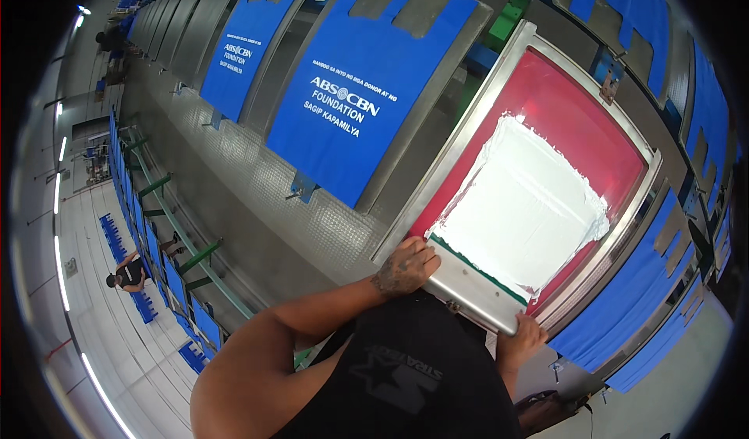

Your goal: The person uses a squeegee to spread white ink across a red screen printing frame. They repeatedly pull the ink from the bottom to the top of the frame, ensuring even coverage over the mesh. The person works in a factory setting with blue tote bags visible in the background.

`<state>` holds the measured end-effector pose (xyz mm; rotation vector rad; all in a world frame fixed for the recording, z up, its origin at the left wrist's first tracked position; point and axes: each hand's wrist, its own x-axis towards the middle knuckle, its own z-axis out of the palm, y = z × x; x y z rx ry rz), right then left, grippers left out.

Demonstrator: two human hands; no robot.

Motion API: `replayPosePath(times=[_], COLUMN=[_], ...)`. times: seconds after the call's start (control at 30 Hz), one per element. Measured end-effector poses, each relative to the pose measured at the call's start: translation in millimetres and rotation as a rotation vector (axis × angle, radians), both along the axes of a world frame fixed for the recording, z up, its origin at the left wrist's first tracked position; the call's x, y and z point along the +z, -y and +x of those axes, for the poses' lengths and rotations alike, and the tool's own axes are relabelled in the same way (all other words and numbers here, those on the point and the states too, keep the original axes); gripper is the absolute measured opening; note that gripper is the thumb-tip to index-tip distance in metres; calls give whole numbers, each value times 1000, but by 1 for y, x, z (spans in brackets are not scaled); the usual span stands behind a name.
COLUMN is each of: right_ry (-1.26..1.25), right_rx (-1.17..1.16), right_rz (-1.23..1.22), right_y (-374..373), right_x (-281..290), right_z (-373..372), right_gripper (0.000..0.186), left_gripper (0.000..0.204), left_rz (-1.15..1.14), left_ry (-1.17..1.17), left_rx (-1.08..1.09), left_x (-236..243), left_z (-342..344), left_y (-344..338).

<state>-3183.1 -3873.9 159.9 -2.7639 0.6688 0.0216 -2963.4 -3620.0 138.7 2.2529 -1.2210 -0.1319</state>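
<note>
My left hand (407, 267) is closed around one end of a wide metal squeegee (473, 302) with a green blade edge (480, 271). At its other end my right hand (521, 341) grips the squeegee, the fingers partly hidden. It rests across the near end of a screen printing frame (520, 45) with silver metal rails and a red mesh (566, 96). Thick white ink (527, 201) covers most of the middle of the mesh, ragged at its borders, and meets the blade. Whatever lies under the screen is hidden.
Blue cut fabric pieces with white print (343, 88) lie on metal boards left of the frame; more blue pieces (624, 291) lie to the right. Bare metal boards (187, 30) run into the distance. A person (131, 274) stands far left beside another row with green supports (199, 256).
</note>
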Motion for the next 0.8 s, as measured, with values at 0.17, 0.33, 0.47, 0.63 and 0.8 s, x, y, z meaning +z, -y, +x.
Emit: replayPosePath(times=[0.17,0.33,0.47,0.63,0.8], right_ry=[32,-100,-223,-118,23], right_rx=[-14,-75,-60,1,-81], right_rz=[-69,-177,-108,-111,-16], right_y=[28,147,163,62,21], right_x=[-5,-4,31,34,11], right_z=[36,167,200,79,40], right_gripper=[33,46,45,37,34], left_gripper=[9,19,18,29,29], left_rz=[-37,329,183,207,86], left_ry=[43,992,-58,87,0], left_rx=[14,149,-118,-68,-73], left_x=[-8,-31,-6,0,-6], left_z=[39,157,208,74,38], left_y=[31,159,174,40,18])
